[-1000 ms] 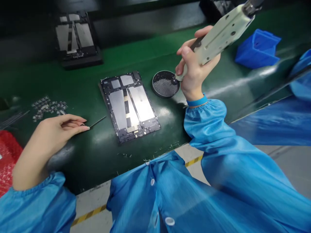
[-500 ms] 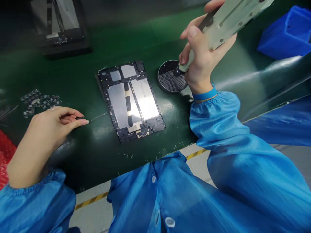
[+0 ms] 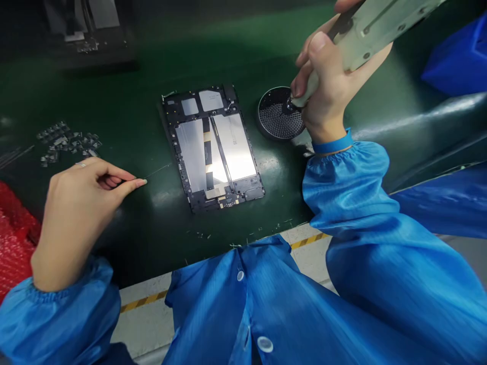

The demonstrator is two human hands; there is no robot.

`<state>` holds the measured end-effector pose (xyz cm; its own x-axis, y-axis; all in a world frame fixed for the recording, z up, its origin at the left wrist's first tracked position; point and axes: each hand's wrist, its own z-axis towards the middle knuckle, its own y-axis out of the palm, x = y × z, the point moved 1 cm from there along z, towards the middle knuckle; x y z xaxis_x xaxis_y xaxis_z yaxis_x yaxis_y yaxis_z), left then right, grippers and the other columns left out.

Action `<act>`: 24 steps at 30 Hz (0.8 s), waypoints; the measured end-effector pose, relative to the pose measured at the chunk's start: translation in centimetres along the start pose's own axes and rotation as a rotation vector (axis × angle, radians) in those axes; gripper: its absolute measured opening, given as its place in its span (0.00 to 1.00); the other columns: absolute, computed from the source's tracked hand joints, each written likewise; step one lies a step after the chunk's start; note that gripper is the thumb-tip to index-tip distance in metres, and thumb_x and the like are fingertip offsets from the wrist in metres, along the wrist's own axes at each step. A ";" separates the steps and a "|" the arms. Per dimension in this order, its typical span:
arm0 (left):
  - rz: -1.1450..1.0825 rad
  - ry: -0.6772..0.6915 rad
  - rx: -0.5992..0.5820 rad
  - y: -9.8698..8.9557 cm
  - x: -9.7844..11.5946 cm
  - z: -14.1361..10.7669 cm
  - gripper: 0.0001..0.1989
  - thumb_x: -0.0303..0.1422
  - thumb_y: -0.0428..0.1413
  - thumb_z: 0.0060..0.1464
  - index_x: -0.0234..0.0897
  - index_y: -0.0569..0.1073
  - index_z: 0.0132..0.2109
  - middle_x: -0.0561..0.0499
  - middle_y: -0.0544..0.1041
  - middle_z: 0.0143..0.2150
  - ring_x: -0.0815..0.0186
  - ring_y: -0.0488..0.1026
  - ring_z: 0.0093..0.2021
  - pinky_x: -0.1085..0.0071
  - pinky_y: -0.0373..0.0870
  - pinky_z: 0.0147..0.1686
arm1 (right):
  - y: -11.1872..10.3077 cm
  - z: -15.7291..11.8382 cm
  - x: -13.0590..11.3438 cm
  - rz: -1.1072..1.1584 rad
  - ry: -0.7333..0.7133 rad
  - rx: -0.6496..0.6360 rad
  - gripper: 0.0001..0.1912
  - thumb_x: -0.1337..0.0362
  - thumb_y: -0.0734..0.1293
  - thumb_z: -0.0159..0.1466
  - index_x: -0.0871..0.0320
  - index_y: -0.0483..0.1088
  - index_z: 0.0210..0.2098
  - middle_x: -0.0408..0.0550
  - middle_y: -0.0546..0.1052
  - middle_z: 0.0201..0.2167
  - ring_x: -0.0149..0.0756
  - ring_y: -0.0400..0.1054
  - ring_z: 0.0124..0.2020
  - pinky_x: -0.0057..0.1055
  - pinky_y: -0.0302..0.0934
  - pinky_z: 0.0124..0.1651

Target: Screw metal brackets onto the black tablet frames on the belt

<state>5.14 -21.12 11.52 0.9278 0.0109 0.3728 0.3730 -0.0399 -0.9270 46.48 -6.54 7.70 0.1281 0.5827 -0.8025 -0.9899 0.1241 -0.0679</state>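
Head view, opened tablet (image 3: 218,152), long axis pointing away (far end leaning left)

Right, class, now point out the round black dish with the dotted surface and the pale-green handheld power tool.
Round black dish with dotted surface (image 3: 277,125): head view, on its dotted surface.
Pale-green handheld power tool (image 3: 384,31): head view, on its body.
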 end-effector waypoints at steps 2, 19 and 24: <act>-0.078 0.076 0.068 0.3 0.6 -0.8 0.08 0.39 0.70 0.57 0.40 0.84 0.37 0.51 0.81 0.38 0.58 0.77 0.38 0.64 0.70 0.41 | 0.1 0.0 0.1 0.042 -0.011 -0.025 0.39 0.36 0.72 0.64 0.57 0.53 0.54 0.41 0.67 0.34 0.14 0.59 0.23 0.26 0.48 0.24; -0.982 -0.151 0.112 4.8 3.8 -1.8 0.10 0.26 0.77 0.50 0.40 0.89 0.40 0.49 0.87 0.36 0.63 0.86 0.34 0.71 0.87 0.41 | -0.2 0.5 1.1 0.101 -0.052 0.001 0.37 0.40 0.74 0.64 0.56 0.53 0.55 0.41 0.64 0.33 0.17 0.62 0.25 0.27 0.48 0.23; -0.996 -0.183 0.002 5.5 3.7 -2.0 0.12 0.30 0.78 0.49 0.39 0.90 0.42 0.47 0.88 0.37 0.62 0.86 0.35 0.72 0.88 0.41 | 0.0 0.4 1.3 0.095 -0.051 -0.006 0.37 0.41 0.74 0.64 0.57 0.52 0.54 0.40 0.65 0.33 0.15 0.59 0.23 0.26 0.47 0.22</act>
<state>10.62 -23.30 7.85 0.1805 0.1915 0.9647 0.9776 0.0729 -0.1974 46.71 -5.49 6.91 0.0361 0.6320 -0.7741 -0.9981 0.0612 0.0034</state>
